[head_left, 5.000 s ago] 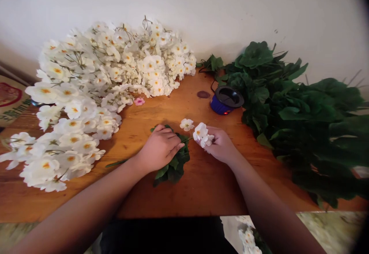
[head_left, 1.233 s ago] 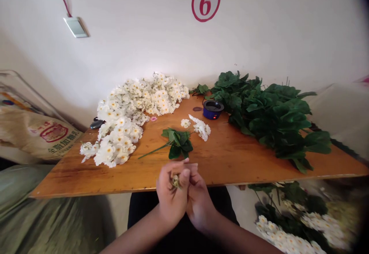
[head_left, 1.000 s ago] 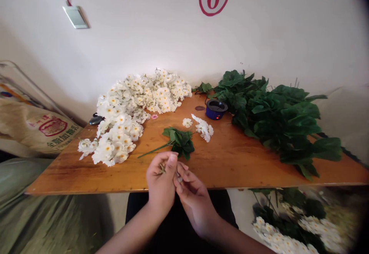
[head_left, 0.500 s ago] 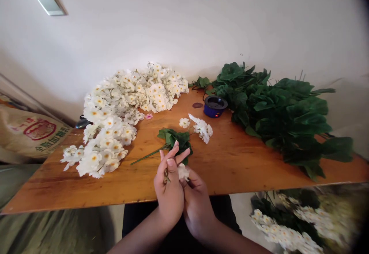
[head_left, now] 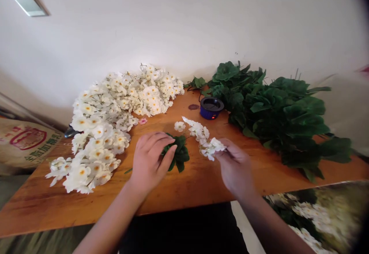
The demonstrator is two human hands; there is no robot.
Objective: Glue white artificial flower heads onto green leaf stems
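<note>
My right hand (head_left: pixel 235 167) pinches a sprig of white artificial flowers (head_left: pixel 215 146). Its blossoms meet or overlap a small cluster of white flowers (head_left: pixel 198 129) lying on the table, so I cannot tell whether they touch. My left hand (head_left: pixel 152 157) is over a green leaf stem (head_left: pixel 179 154), fingers curved and thumb apart, with nothing visibly gripped. Part of the leaves and most of their stalk are hidden beneath this hand. One loose white blossom (head_left: pixel 180 126) lies just beyond the leaves.
A large heap of white flowers (head_left: pixel 98 131) covers the table's left side. Green leaf stems (head_left: pixel 276 111) are piled on the right. Between them stands a small blue pot with a black rim (head_left: pixel 211 108) and a lit red light. More flowers (head_left: pixel 314 215) are below the table edge.
My hands have come apart. The left moved forward and left over the leaf stem; the right carried the white flower sprig right and forward to the small cluster. The view shifted slightly.
</note>
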